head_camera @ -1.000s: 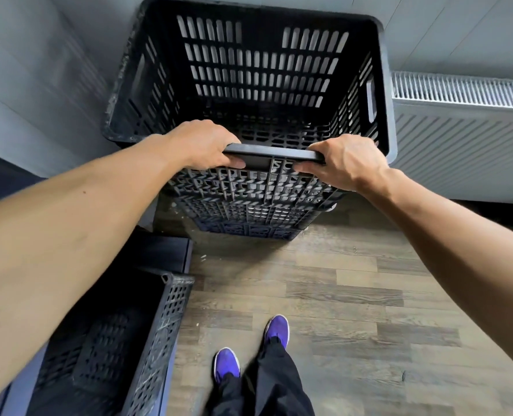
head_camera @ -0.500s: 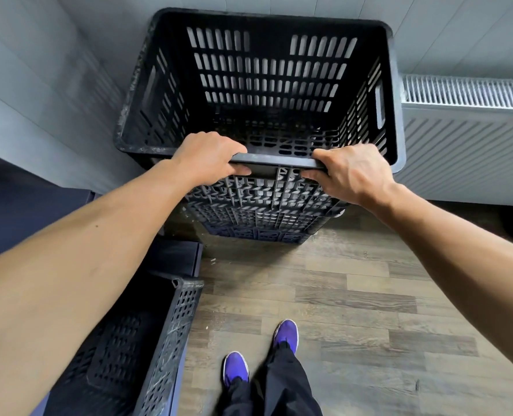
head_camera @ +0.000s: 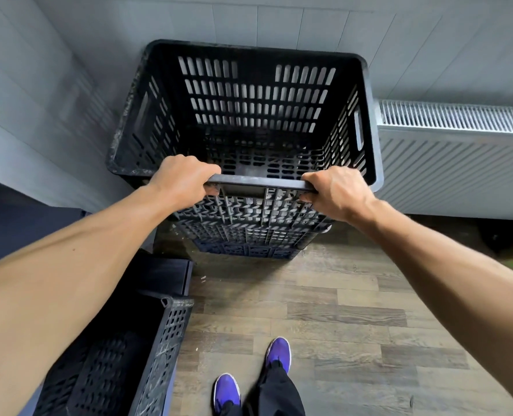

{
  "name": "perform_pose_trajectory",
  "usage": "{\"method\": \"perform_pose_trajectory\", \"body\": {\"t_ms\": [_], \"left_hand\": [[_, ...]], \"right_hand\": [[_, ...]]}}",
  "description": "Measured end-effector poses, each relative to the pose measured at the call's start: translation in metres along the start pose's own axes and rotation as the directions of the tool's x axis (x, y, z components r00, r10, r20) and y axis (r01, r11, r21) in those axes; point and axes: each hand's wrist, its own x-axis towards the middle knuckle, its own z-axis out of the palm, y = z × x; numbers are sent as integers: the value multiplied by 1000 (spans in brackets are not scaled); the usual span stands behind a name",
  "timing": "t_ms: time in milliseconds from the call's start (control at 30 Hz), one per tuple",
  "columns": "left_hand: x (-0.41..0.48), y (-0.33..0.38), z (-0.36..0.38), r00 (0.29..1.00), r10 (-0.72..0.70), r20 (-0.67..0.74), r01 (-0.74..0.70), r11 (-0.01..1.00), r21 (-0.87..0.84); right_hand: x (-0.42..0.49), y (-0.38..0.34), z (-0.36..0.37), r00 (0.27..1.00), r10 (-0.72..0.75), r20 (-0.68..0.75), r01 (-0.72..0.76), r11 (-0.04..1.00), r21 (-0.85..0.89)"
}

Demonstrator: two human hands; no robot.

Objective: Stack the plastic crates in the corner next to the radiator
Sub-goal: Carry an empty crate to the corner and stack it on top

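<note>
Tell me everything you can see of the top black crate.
The crate is black plastic, open-topped and empty, with slotted walls, a perforated floor, a handle cutout in each side wall and a scuffed rim. It sits upright atop other crates in the corner, beside the radiator. The left hand and right hand grip its near rim.

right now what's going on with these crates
A person is stacking black plastic crates in the corner beside the radiator. The left hand and right hand both grip the near rim of the top crate, which appears seated on the stack beneath it. One more crate lies on the floor at lower left, not yet stacked.
</note>
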Motion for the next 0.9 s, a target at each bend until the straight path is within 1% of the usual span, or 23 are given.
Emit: {"method": "perform_pose_trajectory", "body": {"t_ms": [167, 300, 433, 633, 900], "left_hand": [[-6, 0, 2, 999, 23, -29, -22, 999, 33], [-7, -4, 6, 998, 13, -60, -11, 999, 35], [-7, -10, 12, 997, -6, -78, 9, 999, 44], [3, -5, 8, 995, -3, -95, 4, 1000, 12], [3, -6, 7, 993, -14, -117, 11, 1000, -25]], "right_hand": [[-6, -6, 3, 999, 3, -49, -4, 1000, -19], [-3, -10, 5, 998, 13, -64, -17, 998, -62], [0, -12, 5, 997, 8, -81, -14, 998, -66], [6, -4, 5, 997, 31, -67, -34, 998, -49], [6, -4, 3, 999, 15, -52, -17, 999, -29]]}}
